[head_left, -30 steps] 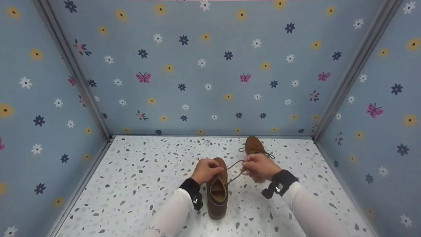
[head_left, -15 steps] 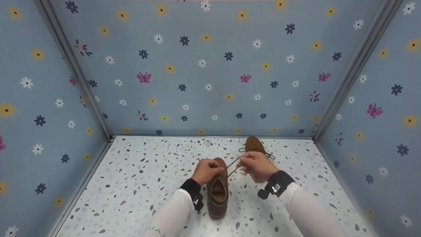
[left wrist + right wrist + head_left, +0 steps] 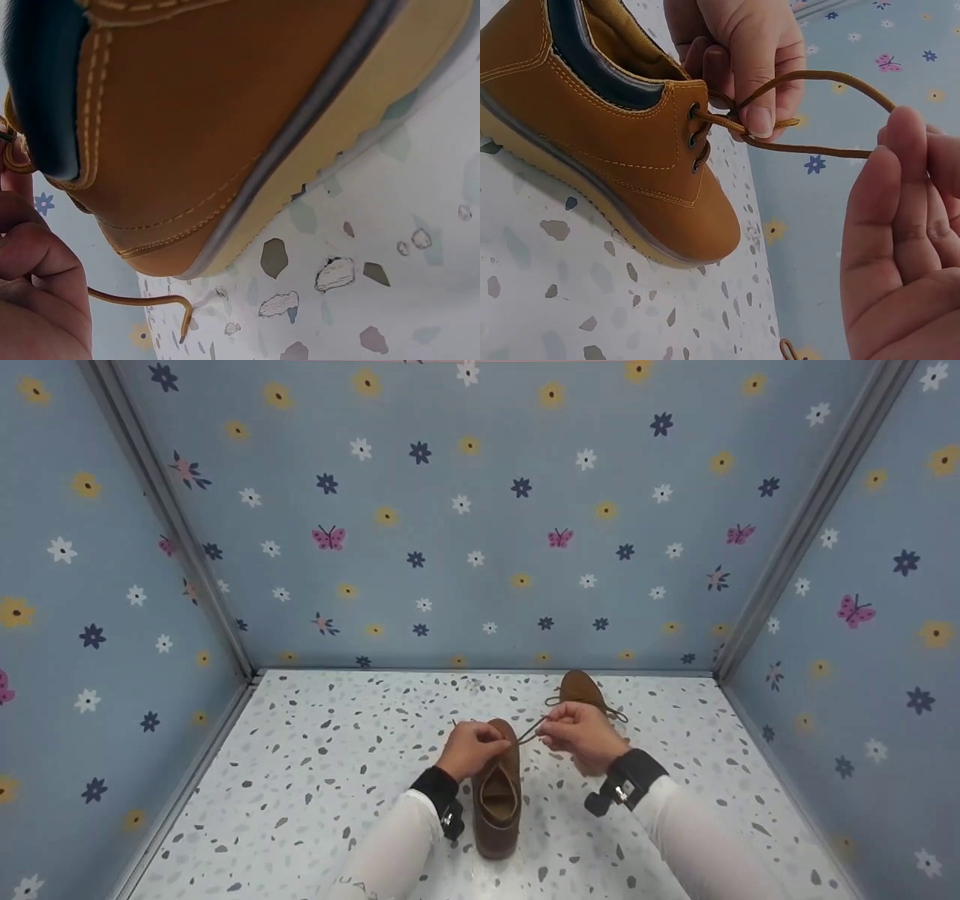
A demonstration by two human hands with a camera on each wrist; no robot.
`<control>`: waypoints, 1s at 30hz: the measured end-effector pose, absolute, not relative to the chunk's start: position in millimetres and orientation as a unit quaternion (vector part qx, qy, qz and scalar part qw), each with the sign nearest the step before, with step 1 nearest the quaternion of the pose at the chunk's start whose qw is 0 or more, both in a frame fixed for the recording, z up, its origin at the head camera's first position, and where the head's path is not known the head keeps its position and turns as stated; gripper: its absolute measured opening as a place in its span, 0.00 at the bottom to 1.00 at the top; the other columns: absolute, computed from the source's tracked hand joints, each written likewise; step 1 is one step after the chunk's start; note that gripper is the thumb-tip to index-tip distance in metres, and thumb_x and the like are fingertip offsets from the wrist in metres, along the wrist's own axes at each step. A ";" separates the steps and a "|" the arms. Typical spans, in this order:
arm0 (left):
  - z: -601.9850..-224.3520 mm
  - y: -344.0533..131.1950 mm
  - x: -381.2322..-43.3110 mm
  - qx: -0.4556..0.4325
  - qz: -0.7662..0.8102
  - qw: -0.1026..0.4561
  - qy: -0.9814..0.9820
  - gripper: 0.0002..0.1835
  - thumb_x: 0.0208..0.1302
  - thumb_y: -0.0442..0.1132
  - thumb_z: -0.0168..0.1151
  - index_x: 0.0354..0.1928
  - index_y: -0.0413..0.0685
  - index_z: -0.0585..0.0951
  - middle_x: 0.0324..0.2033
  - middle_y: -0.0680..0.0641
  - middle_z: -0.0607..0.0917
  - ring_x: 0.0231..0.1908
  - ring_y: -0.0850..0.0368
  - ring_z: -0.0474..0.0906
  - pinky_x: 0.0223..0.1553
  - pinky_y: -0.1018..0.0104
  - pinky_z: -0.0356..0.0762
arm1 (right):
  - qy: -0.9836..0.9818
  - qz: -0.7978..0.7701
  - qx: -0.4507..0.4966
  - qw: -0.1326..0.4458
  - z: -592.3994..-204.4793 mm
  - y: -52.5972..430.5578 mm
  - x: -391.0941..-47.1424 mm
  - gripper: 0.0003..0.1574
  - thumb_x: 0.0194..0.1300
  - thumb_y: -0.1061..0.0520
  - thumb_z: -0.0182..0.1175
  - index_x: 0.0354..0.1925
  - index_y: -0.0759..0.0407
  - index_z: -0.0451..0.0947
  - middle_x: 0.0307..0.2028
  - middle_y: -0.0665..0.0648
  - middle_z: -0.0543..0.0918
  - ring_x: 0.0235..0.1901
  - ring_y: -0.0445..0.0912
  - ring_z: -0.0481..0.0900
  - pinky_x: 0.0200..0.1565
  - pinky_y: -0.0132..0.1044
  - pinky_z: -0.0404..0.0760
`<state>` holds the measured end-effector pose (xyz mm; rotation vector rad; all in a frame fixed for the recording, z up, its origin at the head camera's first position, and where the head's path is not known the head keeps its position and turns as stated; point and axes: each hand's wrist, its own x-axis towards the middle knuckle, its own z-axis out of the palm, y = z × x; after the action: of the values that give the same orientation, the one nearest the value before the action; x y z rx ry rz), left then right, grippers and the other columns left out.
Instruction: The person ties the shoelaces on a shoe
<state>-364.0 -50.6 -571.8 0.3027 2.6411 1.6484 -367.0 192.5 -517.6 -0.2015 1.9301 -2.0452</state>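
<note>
A tan lace-up shoe (image 3: 496, 840) with a dark padded collar stands on the floor, toe away from me. My left hand (image 3: 470, 748) is over its front and pinches the brown shoelace (image 3: 821, 76) near the top eyelets between thumb and fingers. From that pinch the lace runs as a loop to my right hand (image 3: 583, 736), whose fingertips hold its far end to the right of the shoe. In the left wrist view a loose lace end (image 3: 142, 300) hangs past the left hand. The left hand hides much of the shoe's lacing in the head view.
A second brown shoe (image 3: 579, 690) with a bow in its laces stands further back, partly behind my right hand. The speckled white floor (image 3: 337, 750) is bounded by blue flowered panels (image 3: 480, 585) at the back and both sides.
My right hand has moved left towards the shoe, and the two strands of lace between the hands have come close together. The left hand and the shoe stay in place.
</note>
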 end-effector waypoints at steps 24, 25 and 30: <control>-571.1 -51.8 -362.0 0.105 0.537 -0.003 0.837 0.06 0.65 0.41 0.73 0.35 0.46 0.90 0.33 0.48 0.90 0.31 0.64 0.80 0.38 0.66 0.81 | 0.863 -0.397 -0.291 -0.117 -523.8 181.5 -339.5 0.11 0.62 0.62 0.73 0.32 0.50 0.79 0.29 0.46 0.87 0.29 0.35 0.84 0.35 0.32 0.84; -571.2 -52.1 -361.5 0.104 0.538 -0.002 0.836 0.06 0.65 0.41 0.73 0.35 0.46 0.90 0.33 0.48 0.90 0.31 0.64 0.81 0.38 0.66 0.81 | 0.862 -0.391 -0.303 -0.113 -525.1 180.6 -338.2 0.11 0.62 0.62 0.73 0.31 0.50 0.80 0.29 0.46 0.87 0.29 0.35 0.84 0.35 0.32 0.85; -570.6 -53.6 -358.8 0.096 0.538 0.005 0.838 0.06 0.66 0.42 0.73 0.36 0.47 0.90 0.34 0.49 0.90 0.33 0.64 0.81 0.39 0.66 0.81 | 0.854 -0.373 -0.353 -0.085 -535.4 175.8 -333.0 0.12 0.61 0.64 0.72 0.31 0.51 0.79 0.29 0.48 0.87 0.28 0.35 0.84 0.34 0.31 0.83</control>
<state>-358.8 -53.6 -570.6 0.3013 2.6231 1.6846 -333.0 175.8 -535.4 -1.1727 2.8369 -1.2403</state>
